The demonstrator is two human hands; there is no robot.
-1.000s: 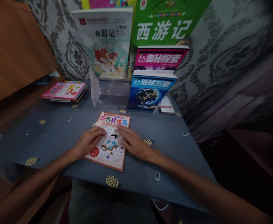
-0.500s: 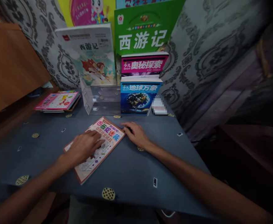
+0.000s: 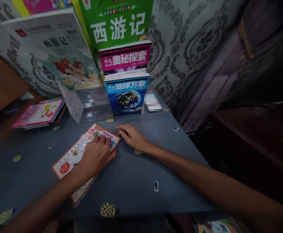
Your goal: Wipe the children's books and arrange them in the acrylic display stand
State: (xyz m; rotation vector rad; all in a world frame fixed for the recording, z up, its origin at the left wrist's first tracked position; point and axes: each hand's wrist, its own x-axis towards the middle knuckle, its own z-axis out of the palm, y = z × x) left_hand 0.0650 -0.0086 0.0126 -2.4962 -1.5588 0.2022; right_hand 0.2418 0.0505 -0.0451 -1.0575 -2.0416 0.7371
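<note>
A thin book with a brown-edged, illustrated cover (image 3: 70, 155) lies at a slant on the dark blue tablecloth (image 3: 129, 181). Across its upper right part rests my left hand (image 3: 99, 152), fingers bent over the cover and thumb near the right edge. My right hand (image 3: 130, 136) lies beside the book's upper right corner, its index finger touching or very near that corner. The fingers of the right hand are partly curled, and nothing shows within them. Part of the cover title is hidden under the left hand.
Behind the hands a clear acrylic stand (image 3: 83, 106) holds upright books, among them a blue one (image 3: 127, 98), a pink one (image 3: 124, 60) and a green one (image 3: 117, 27). A small pile of books (image 3: 41, 113) lies at the left.
My left hand has slid up and right over the cover, toward the book's right edge. The view has shifted, with the stand nearer and further left. My right hand stays by the corner.
</note>
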